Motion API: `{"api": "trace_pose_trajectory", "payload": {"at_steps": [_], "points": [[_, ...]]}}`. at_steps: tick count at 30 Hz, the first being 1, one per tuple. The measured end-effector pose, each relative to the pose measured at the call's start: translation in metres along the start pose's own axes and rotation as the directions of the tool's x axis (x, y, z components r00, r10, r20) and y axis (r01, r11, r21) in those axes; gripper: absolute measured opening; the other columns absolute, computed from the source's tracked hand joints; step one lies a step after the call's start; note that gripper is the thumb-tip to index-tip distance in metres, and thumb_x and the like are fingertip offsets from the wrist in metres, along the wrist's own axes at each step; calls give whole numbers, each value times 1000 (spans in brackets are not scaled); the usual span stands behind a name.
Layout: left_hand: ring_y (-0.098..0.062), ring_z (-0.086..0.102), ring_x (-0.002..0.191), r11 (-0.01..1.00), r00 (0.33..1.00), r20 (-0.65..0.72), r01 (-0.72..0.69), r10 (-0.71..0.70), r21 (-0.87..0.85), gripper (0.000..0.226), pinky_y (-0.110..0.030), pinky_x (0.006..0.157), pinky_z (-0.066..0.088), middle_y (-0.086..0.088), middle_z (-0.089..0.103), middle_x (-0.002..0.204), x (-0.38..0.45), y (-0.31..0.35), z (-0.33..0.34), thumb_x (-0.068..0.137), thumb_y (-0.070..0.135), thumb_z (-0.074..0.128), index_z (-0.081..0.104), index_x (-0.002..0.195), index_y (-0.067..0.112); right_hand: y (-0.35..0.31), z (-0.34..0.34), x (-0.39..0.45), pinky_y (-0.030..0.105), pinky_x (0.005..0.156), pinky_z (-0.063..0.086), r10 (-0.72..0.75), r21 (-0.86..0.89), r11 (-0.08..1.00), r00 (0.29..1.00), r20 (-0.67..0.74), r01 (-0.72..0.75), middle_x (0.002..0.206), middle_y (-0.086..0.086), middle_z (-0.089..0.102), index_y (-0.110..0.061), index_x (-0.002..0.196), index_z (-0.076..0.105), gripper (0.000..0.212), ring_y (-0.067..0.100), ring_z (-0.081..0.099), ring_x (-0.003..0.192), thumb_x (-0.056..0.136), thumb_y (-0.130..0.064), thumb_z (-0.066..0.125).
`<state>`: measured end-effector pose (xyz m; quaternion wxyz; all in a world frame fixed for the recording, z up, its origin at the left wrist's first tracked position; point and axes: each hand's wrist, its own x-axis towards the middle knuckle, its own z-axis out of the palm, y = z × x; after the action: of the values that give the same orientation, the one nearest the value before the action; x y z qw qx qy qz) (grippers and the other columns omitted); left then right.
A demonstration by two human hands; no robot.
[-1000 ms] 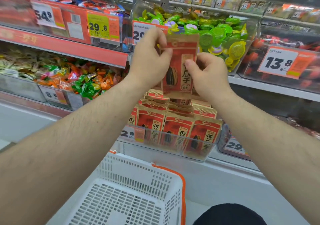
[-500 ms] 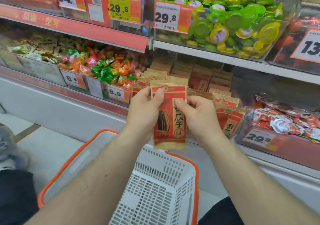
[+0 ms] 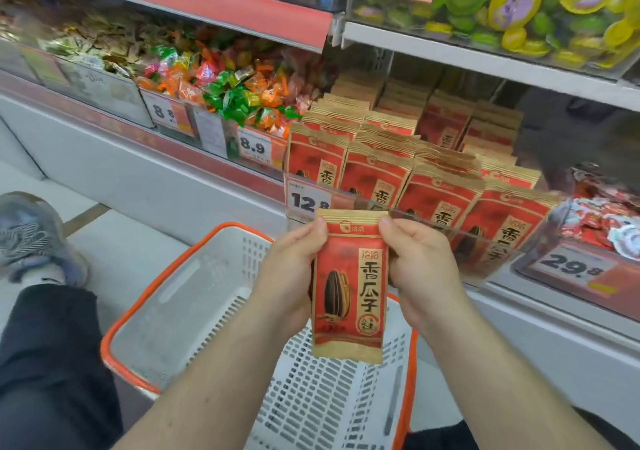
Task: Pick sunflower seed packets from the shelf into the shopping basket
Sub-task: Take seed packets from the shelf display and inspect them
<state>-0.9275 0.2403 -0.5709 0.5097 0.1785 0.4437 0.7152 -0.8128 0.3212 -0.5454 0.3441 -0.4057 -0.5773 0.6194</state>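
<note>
A red and gold sunflower seed packet (image 3: 349, 287) hangs upright above the white shopping basket (image 3: 194, 276) with its orange rim. My left hand (image 3: 291, 276) grips the packet's left edge and my right hand (image 3: 419, 269) grips its right edge, thumbs at the top corners. Behind it, several rows of the same sunflower seed packets (image 3: 408, 158) stand in a clear-fronted bin on the lower shelf. The basket sits on the floor below my hands and holds nothing that I can see.
Wrapped candies (image 3: 225, 86) fill the bin to the left, red snacks (image 3: 606, 217) the bin to the right, green and yellow jelly cups (image 3: 519, 2) the shelf above. A shoe (image 3: 31, 238) and a dark trouser leg (image 3: 45, 363) are at the left.
Both hands have brought the packet down from in front of the upper shelf to just above the basket. My view has tilted down and moved closer to the shelf.
</note>
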Motion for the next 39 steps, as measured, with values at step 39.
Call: {"api": "trace_pose_trajectory", "payload": {"at_steps": [39], "points": [[-37,71,92,1000,997,-67,25,-26,-15,34,-53,83,59,-22,73,108,-5,0,-20,98,28,52,65,118,3,5,-21,0,20,48,43,170,-371,928,853,494,31,72,6,74,-7,93,71,14,12,58,51,91,-19,64]]}}
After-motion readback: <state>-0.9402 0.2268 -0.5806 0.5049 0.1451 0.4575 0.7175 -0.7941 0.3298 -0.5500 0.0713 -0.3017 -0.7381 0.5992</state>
